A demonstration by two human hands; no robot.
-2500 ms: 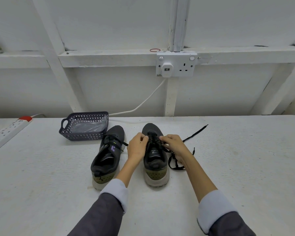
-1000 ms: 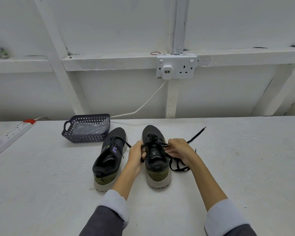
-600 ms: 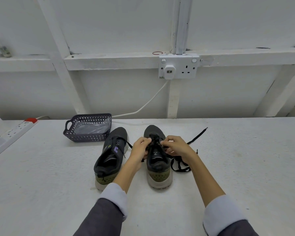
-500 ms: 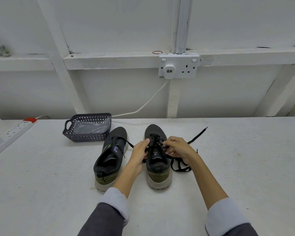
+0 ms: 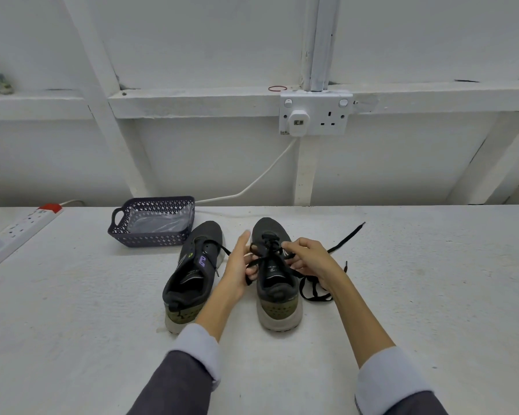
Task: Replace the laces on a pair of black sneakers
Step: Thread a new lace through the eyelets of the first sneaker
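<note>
**A:** Right, both hands are up at the right-side sneaker [image 5: 277, 283], which stands toe-away on the table [image 5: 432, 295], just beside the left-side sneaker [image 5: 192, 274].

**B:** And the grip?

**A:** The right hand [image 5: 312, 259] pinches the lace [image 5: 345, 238] by the upper eyelets. The left hand [image 5: 238, 265] curls its lower fingers round the other strand, with the upper fingers straight.

**B:** Lots of slack trails off to the right, and some of it is looped just beside the heel.

**A:** So I'd call this mid-lacing, snugging a crossing over the tongue. To do it well, pull both strands evenly and keep them flat and untwisted, so each crossing sits tight before moving up.

**B:** Mind that loop too. It could knot if the tail gets dragged through in a hurry, so shake it free first.

**A:** I can't tell how far the left-side sneaker is laced. The basket [image 5: 153, 238] behind it isn't in play.
</note>
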